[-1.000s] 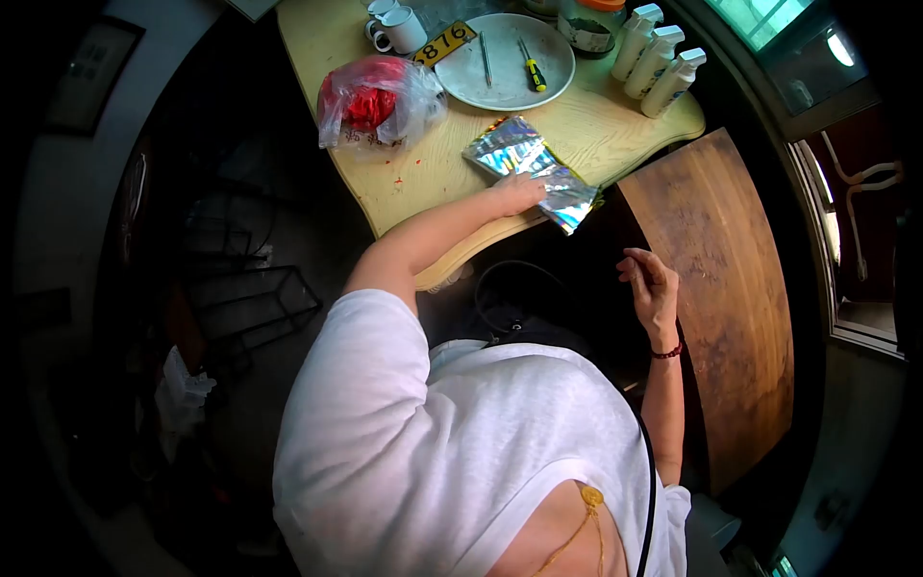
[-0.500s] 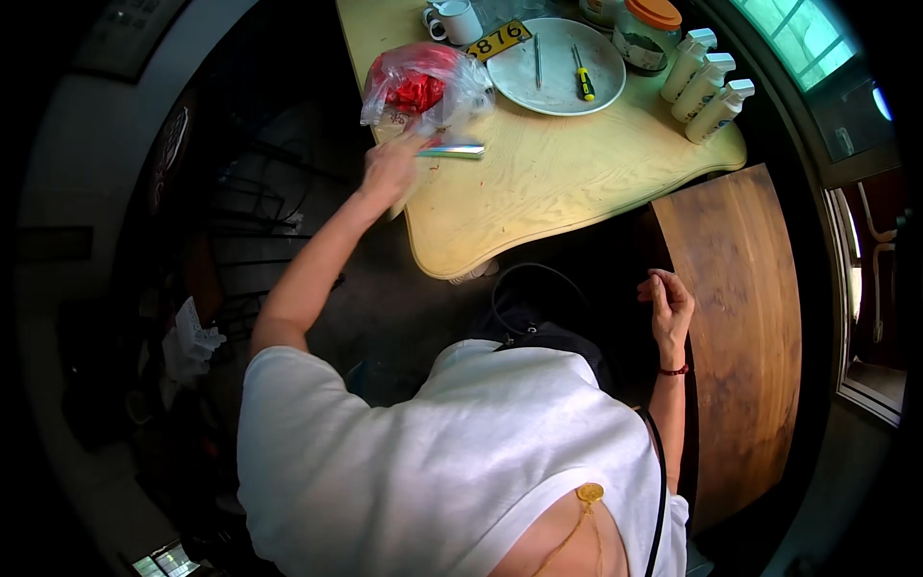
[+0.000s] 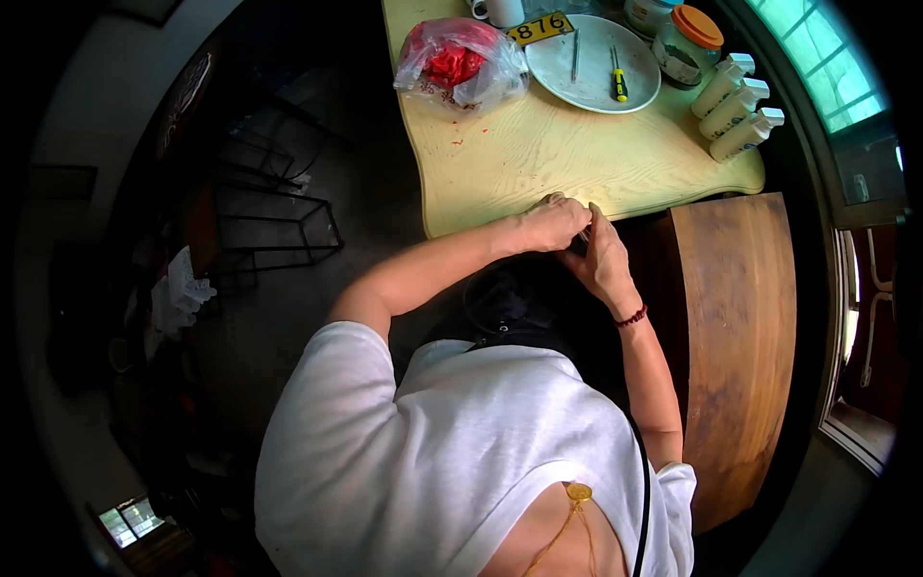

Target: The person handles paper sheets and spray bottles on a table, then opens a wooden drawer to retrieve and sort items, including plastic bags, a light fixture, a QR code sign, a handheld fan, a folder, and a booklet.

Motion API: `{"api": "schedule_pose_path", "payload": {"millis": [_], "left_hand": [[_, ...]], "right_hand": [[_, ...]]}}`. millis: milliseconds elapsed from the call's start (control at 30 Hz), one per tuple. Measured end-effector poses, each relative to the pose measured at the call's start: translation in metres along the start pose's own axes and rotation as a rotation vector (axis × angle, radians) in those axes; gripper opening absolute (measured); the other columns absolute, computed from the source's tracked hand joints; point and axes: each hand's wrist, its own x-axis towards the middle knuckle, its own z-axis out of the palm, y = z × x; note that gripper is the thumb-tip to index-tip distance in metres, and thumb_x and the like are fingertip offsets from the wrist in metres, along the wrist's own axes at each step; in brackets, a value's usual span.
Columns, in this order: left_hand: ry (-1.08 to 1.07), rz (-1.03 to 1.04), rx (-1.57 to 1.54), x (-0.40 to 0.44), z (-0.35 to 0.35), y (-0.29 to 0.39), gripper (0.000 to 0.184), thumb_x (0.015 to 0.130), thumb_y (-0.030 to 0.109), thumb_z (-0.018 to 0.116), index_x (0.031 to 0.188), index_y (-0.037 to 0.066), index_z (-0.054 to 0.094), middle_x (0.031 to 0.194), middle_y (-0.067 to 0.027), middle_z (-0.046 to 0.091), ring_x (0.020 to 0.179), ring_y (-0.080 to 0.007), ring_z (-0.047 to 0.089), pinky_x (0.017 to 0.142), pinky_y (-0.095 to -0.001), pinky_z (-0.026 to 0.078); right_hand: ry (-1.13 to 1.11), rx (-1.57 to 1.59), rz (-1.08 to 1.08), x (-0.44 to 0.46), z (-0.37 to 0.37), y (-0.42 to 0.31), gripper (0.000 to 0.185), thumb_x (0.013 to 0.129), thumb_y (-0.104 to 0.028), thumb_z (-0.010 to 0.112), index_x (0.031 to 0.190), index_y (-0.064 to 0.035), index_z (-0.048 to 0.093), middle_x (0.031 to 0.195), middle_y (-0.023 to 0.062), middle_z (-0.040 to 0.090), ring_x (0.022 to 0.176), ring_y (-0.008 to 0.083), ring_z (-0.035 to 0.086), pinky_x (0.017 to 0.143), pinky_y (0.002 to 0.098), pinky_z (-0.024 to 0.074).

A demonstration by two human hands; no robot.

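At the table's near edge my left hand [image 3: 556, 224] is closed, its fingertips meeting my right hand [image 3: 606, 258]. My right hand is also closed, thumb and fingers pinched together, with a dark red bracelet at its wrist. A small bit of something shows between the fingertips, too small and hidden to name. The pale wooden table [image 3: 538, 168] lies just beyond both hands. On its left side sits a clear plastic bag [image 3: 495, 82] with red wrapping [image 3: 454, 65] inside. The shiny silver packet is out of sight.
A white plate [image 3: 591, 91] holds a yellow-black screwdriver [image 3: 619, 79] and a thin metal rod [image 3: 576, 56]. Near it are a numbered yellow plate [image 3: 540, 28], a white mug [image 3: 502, 12], an orange-lidded jar [image 3: 686, 48] and three white bottles [image 3: 746, 135]. A brown wooden surface [image 3: 740, 337] stands right.
My left hand swept the shiny packet left towards the plastic bag, then came back right to the table's edge. My right hand moved up and left to meet it. The view shifted.
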Motion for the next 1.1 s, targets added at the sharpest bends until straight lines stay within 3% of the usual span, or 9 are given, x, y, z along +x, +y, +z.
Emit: {"api": "schedule_pose_path", "payload": {"millis": [167, 233, 367, 500, 667, 767, 933, 967, 1100], "left_hand": [[0.147, 0.018, -0.178, -0.01, -0.053, -0.002, 0.022, 0.07, 0.005, 0.054, 0.09, -0.003, 0.054, 0.083, -0.022, 0.058, 0.071, -0.0345, 0.059, 0.061, -0.0384, 0.046], [0.269, -0.064, -0.598, -0.009, -0.069, -0.02, 0.031, 0.077, 0.016, 0.056, 0.102, 0.0, 0.05, 0.094, -0.02, 0.056, 0.07, -0.0327, 0.059, 0.063, -0.0367, 0.047], [0.181, -0.196, 0.174, -0.003, -0.031, -0.129, 0.034, 0.079, 0.018, 0.053, 0.11, 0.005, 0.048, 0.117, -0.0144, 0.048, 0.109, -0.026, 0.046, 0.085, -0.0515, 0.037], [-0.029, -0.142, 0.832, -0.011, -0.017, -0.261, 0.039, 0.081, 0.015, 0.044, 0.12, 0.008, 0.046, 0.132, -0.0116, 0.037, 0.126, -0.0225, 0.029, 0.094, -0.0654, 0.02], [-0.005, 0.147, 0.631, -0.003, -0.054, -0.334, 0.037, 0.085, 0.015, 0.037, 0.121, 0.009, 0.045, 0.135, -0.0055, 0.034, 0.128, -0.0169, 0.027, 0.096, -0.0613, 0.023], [-0.084, 0.239, 0.619, 0.006, -0.082, -0.334, 0.035, 0.086, 0.017, 0.036, 0.118, 0.01, 0.047, 0.135, -0.0042, 0.035, 0.128, -0.0172, 0.026, 0.1, -0.0555, 0.023], [-0.077, 0.28, 0.384, 0.004, -0.1, -0.323, 0.037, 0.077, 0.009, 0.049, 0.114, 0.011, 0.051, 0.128, -0.0043, 0.042, 0.123, -0.0191, 0.033, 0.095, -0.0482, 0.03], [-0.077, 0.292, 0.378, -0.001, -0.108, -0.32, 0.037, 0.077, 0.009, 0.049, 0.114, 0.011, 0.051, 0.128, -0.0043, 0.042, 0.123, -0.0191, 0.033, 0.095, -0.0482, 0.03], [0.27, 0.394, 0.182, -0.033, -0.151, -0.314, 0.027, 0.073, 0.005, 0.053, 0.1, 0.006, 0.059, 0.108, -0.0085, 0.056, 0.108, -0.0234, 0.048, 0.09, -0.0376, 0.036]], "right_hand": [[0.143, 0.164, 0.019, 0.038, 0.037, 0.031, 0.042, 0.069, -0.007, 0.059, 0.11, -0.0003, 0.051, 0.064, 0.017, 0.057, 0.06, 0.0283, 0.059, 0.057, 0.0354, 0.0466], [0.007, 0.209, 0.268, 0.05, -0.002, 0.02, 0.03, 0.072, -0.004, 0.054, 0.102, -0.0027, 0.058, 0.058, 0.0127, 0.055, 0.047, 0.0141, 0.05, 0.048, 0.0279, 0.0407], [0.296, 0.461, 0.671, 0.054, -0.051, 0.068, 0.012, 0.071, -0.012, 0.057, 0.07, -0.0008, 0.056, 0.062, -0.001, 0.053, 0.053, 0.007, 0.044, 0.045, 0.0242, 0.0327], [0.703, 0.331, 0.781, 0.064, -0.084, 0.084, 0.02, 0.074, -0.014, 0.052, 0.075, 0.005, 0.056, 0.06, 0.0031, 0.052, 0.052, 0.0107, 0.046, 0.047, 0.028, 0.037], [0.73, -0.42, 0.602, 0.083, -0.018, 0.135, 0.028, 0.072, -0.018, 0.053, 0.096, -0.0041, 0.059, 0.074, 0.016, 0.061, 0.068, 0.0301, 0.058, 0.064, 0.0363, 0.0453], [0.305, -0.385, 0.945, 0.119, 0.067, 0.072, 0.031, 0.07, -0.021, 0.058, 0.097, -0.0057, 0.058, 0.083, 0.0171, 0.061, 0.077, 0.0341, 0.058, 0.068, 0.0399, 0.0463], [-0.03, 0.033, -0.053, 0.158, 0.249, -0.074, 0.024, 0.071, -0.008, 0.05, 0.092, -0.0093, 0.061, 0.073, 0.0165, 0.06, 0.069, 0.033, 0.058, 0.062, 0.04, 0.0471], [-0.384, -0.047, -0.112, 0.17, 0.232, -0.13, 0.033, 0.068, -0.005, 0.051, 0.099, -0.0129, 0.062, 0.075, 0.0179, 0.061, 0.071, 0.0336, 0.059, 0.064, 0.0401, 0.0474], [-0.348, 0.439, 0.064, 0.183, 0.229, -0.138, 0.04, 0.069, -0.003, 0.051, 0.107, -0.013, 0.059, 0.074, 0.0194, 0.06, 0.069, 0.0336, 0.059, 0.065, 0.0394, 0.0472]]}}
